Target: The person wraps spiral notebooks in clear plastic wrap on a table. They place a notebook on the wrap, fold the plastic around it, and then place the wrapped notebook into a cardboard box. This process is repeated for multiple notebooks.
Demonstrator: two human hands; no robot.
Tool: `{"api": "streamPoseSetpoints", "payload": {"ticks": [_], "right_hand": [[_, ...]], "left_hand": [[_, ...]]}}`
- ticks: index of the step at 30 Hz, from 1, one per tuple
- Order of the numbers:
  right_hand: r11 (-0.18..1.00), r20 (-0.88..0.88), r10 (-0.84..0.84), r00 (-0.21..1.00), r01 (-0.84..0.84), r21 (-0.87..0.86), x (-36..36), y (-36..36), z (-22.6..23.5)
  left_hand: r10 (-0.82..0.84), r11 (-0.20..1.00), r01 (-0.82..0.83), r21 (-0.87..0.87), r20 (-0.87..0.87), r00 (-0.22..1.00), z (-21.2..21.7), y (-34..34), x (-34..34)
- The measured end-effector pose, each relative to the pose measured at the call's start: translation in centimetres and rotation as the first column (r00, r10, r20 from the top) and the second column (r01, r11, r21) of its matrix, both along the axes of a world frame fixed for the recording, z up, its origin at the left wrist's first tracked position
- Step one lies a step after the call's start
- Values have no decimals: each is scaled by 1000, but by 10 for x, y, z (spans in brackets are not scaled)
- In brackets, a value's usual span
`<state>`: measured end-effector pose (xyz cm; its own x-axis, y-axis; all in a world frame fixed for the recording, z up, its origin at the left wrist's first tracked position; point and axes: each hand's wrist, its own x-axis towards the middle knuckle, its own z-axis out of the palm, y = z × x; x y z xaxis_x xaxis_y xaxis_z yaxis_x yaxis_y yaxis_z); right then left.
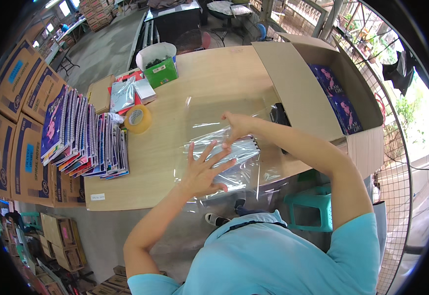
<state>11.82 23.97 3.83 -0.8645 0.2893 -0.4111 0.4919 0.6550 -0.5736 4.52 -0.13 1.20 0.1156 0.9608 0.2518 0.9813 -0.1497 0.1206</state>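
A spiral notebook [246,151] lies on the table under shiny clear plastic film [268,169], its black coil on the right side. My left hand [202,172] rests palm down on the film over the notebook, fingers spread wide. Just above and to the right, my right hand [239,127] touches the film near the notebook's upper edge. Its visible fingertips are apart; part of that hand's underside is hidden. More clear film [209,105] extends toward the far side of the notebook.
Stacked spiral notebooks [84,132] stand at the left, beside a yellow tape roll [139,119]. A green box [161,72] sits at the back. An open carton [298,88] with purple notebooks is on the right, near a dark object [279,115]. A teal stool [310,209] stands below the table edge.
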Motion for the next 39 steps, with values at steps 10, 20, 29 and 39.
{"api": "streamPoseSetpoints", "payload": {"ticks": [10,20,29,39], "right_hand": [[674,-735,-456,502,734,83,160,-50,-52],[145,-580,-316,751,642,753,249,127,-226],[-98,36,-995,-97,764,-637,242,21,-178],[893,-572,-369,733,108,-437,99,-45,10]], "left_hand": [[48,995,-37,-92,121,991,5,5,-5],[-4,995,9,-102,50,999,6,13,-4],[30,989,-22,-148,53,998,9,7,-8],[-16,984,29,-175,79,997,14,7,-16]]}}
